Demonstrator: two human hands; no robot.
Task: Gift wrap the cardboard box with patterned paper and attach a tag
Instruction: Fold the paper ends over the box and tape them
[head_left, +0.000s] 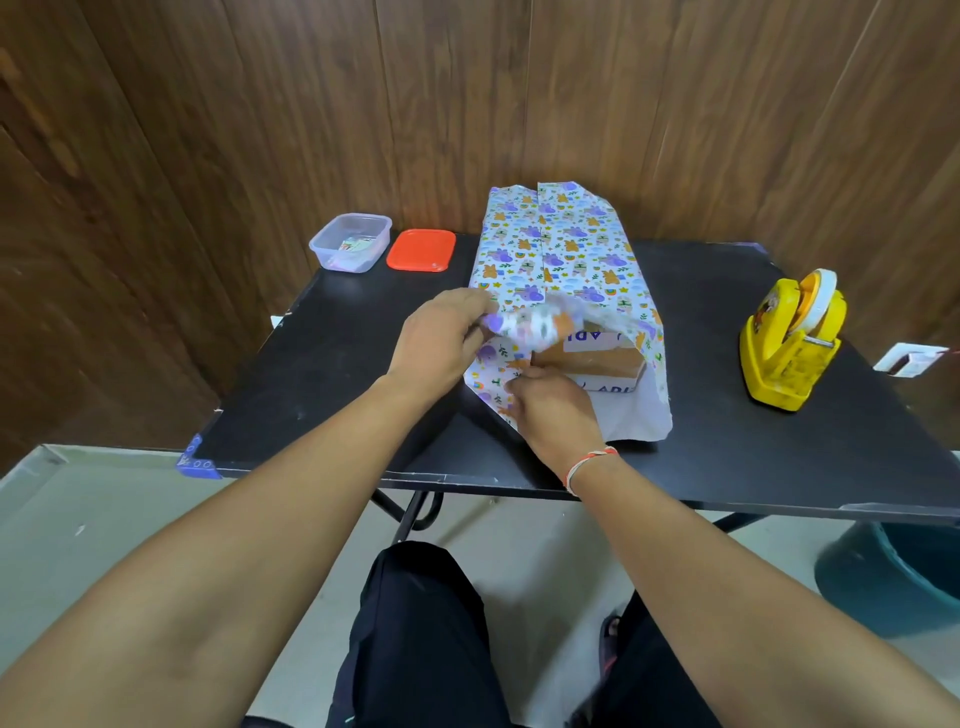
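STEP: near-end fold | left hand (447, 332) pinches patterned paper (556, 249) top flap, blurred | right hand (550, 405) pinches side flap at cardboard box (592, 361) | we keep tape dispenser (789, 338) at 3 o'clock for sealing

Brown cardboard box (589, 358) inside patterned paper (550, 249), near end exposed

Glossy printed paper (556, 249), brown cardboard box (592, 358), matt black table (337, 374), wood-grain wall (208, 130).

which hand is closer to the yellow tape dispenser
Right. The right hand is on the patterned paper at the box's near end, with bare table between it and the tape dispenser. The left hand grips the paper flap farther left.
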